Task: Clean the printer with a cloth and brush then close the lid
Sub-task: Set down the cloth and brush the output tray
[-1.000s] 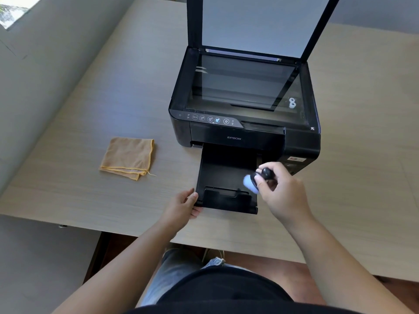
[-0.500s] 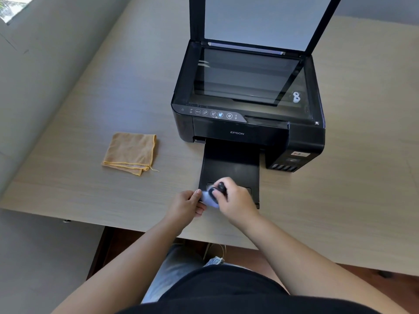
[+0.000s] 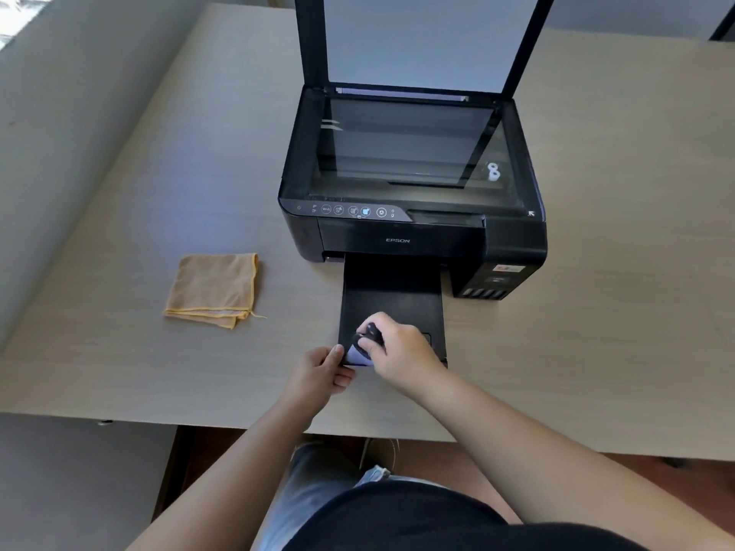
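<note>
Wooden table [image 3: 119,240], far edge cut off | printer [image 3: 409,216] with lid [image 3: 413,37] up, top out of frame | your right hand [image 3: 401,351] grips brush [image 3: 368,344], pale bristles on output tray [image 3: 391,296] near corner | your left hand [image 3: 320,371] pinches tray edge, fingertips partly hidden | cloth [image 3: 212,288] folded, left of printer

I have just one camera, up on the person's head. It looks forward and down at the table [image 3: 119,272]. The printer [image 3: 409,232] is near, and both hands show low in the middle.
</note>
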A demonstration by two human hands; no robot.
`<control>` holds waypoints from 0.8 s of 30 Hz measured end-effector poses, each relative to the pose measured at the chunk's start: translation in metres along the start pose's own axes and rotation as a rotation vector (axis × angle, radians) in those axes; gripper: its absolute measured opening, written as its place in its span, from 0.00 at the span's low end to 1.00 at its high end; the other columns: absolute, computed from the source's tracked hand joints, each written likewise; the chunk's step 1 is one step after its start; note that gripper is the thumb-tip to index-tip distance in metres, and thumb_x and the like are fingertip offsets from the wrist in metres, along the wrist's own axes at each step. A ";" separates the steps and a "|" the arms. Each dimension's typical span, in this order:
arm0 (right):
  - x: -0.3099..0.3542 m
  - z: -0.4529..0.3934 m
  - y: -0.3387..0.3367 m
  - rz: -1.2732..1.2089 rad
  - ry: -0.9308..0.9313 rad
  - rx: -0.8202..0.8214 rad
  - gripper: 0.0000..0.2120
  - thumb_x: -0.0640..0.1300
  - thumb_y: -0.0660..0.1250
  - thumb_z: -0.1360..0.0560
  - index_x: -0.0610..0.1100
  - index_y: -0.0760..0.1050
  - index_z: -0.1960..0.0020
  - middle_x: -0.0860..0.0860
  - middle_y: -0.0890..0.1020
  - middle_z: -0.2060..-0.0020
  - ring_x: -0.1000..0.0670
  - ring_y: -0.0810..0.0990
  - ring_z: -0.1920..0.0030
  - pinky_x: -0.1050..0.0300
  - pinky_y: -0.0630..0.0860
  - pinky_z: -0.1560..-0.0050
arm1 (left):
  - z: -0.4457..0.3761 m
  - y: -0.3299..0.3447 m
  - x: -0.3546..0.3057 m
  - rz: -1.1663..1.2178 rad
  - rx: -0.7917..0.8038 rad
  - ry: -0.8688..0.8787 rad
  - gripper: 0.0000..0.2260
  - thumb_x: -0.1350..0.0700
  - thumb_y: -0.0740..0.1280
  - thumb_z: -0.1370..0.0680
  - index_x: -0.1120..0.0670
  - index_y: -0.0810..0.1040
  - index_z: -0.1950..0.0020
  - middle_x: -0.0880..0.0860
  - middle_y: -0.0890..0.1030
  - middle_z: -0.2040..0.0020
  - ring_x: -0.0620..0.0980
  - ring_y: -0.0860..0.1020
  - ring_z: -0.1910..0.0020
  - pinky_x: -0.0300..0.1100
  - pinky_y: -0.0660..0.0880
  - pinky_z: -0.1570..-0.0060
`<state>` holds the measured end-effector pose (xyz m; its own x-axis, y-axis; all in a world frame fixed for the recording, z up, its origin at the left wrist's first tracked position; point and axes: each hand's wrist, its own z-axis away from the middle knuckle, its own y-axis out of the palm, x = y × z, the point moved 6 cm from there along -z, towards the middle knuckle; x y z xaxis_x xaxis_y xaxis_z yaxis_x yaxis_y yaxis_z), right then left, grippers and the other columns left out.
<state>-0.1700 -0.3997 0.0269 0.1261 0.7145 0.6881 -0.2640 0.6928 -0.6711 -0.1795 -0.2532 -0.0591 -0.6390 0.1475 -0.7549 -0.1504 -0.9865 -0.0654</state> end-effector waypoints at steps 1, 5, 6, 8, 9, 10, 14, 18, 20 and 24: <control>0.003 0.001 0.004 0.020 -0.008 0.036 0.06 0.46 0.62 0.21 0.46 0.73 0.46 0.47 0.81 0.55 0.46 0.77 0.56 0.55 0.72 0.59 | 0.000 0.000 0.000 -0.001 0.003 0.000 0.16 0.53 0.58 0.16 0.64 0.78 0.51 0.58 0.80 0.63 0.49 0.76 0.67 0.40 0.77 0.63; -0.034 0.004 -0.030 0.177 0.175 -0.116 0.06 0.45 0.60 0.22 0.45 0.71 0.46 0.43 0.81 0.56 0.42 0.76 0.58 0.53 0.72 0.61 | 0.000 0.000 -0.001 0.001 -0.005 -0.005 0.14 0.53 0.59 0.17 0.62 0.77 0.50 0.59 0.82 0.62 0.49 0.77 0.67 0.40 0.78 0.62; -0.044 0.005 -0.038 0.188 0.215 -0.167 0.06 0.45 0.60 0.21 0.44 0.71 0.46 0.43 0.80 0.56 0.42 0.75 0.59 0.53 0.71 0.61 | 0.001 -0.001 -0.001 -0.005 -0.013 -0.001 0.14 0.52 0.59 0.17 0.62 0.78 0.50 0.59 0.82 0.62 0.49 0.77 0.66 0.41 0.78 0.61; -0.044 0.001 -0.039 0.175 0.204 -0.204 0.07 0.45 0.60 0.21 0.44 0.71 0.45 0.43 0.79 0.57 0.42 0.76 0.57 0.52 0.71 0.61 | 0.001 -0.001 -0.001 -0.004 -0.015 0.000 0.14 0.52 0.59 0.17 0.62 0.77 0.50 0.59 0.82 0.61 0.50 0.77 0.66 0.41 0.79 0.61; -0.034 -0.003 -0.031 0.157 0.153 -0.185 0.07 0.46 0.60 0.21 0.45 0.71 0.45 0.43 0.78 0.57 0.42 0.76 0.56 0.52 0.71 0.60 | 0.000 -0.001 0.000 -0.003 -0.013 -0.001 0.14 0.52 0.59 0.17 0.63 0.77 0.50 0.59 0.82 0.62 0.49 0.77 0.67 0.40 0.78 0.62; -0.023 -0.008 -0.020 0.136 0.096 -0.150 0.07 0.46 0.60 0.21 0.46 0.71 0.45 0.43 0.78 0.57 0.42 0.76 0.56 0.52 0.71 0.60 | -0.001 -0.001 0.001 -0.004 -0.007 -0.002 0.15 0.53 0.59 0.17 0.63 0.77 0.51 0.59 0.81 0.62 0.49 0.77 0.67 0.40 0.78 0.63; 0.004 -0.011 0.008 0.038 -0.009 0.078 0.05 0.46 0.62 0.22 0.48 0.71 0.47 0.45 0.80 0.55 0.44 0.78 0.55 0.50 0.76 0.56 | -0.004 -0.001 0.003 -0.012 0.017 -0.013 0.15 0.52 0.59 0.17 0.62 0.78 0.52 0.57 0.81 0.64 0.49 0.77 0.67 0.43 0.77 0.60; -0.040 0.008 -0.027 0.137 0.156 0.091 0.02 0.45 0.63 0.25 0.51 0.72 0.53 0.47 0.81 0.58 0.43 0.78 0.58 0.53 0.74 0.59 | -0.006 -0.004 0.005 -0.021 0.008 -0.021 0.15 0.52 0.60 0.17 0.62 0.77 0.52 0.57 0.82 0.64 0.48 0.77 0.67 0.43 0.77 0.61; -0.056 0.010 -0.049 0.183 0.206 -0.101 0.03 0.45 0.62 0.23 0.48 0.72 0.49 0.44 0.81 0.58 0.42 0.77 0.58 0.53 0.70 0.62 | -0.005 -0.004 0.004 -0.024 0.009 -0.012 0.15 0.52 0.60 0.17 0.62 0.77 0.52 0.57 0.83 0.63 0.48 0.78 0.67 0.43 0.78 0.61; -0.029 -0.008 -0.017 0.084 0.042 -0.094 0.06 0.47 0.62 0.22 0.50 0.72 0.46 0.45 0.81 0.54 0.43 0.78 0.54 0.54 0.72 0.58 | -0.006 -0.002 0.004 -0.018 0.016 -0.012 0.14 0.52 0.60 0.17 0.61 0.77 0.52 0.58 0.82 0.63 0.48 0.77 0.68 0.43 0.77 0.61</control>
<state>-0.1612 -0.4315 0.0161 0.1474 0.7723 0.6179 -0.1851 0.6353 -0.7498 -0.1776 -0.2508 -0.0662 -0.6452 0.1664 -0.7457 -0.1741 -0.9823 -0.0685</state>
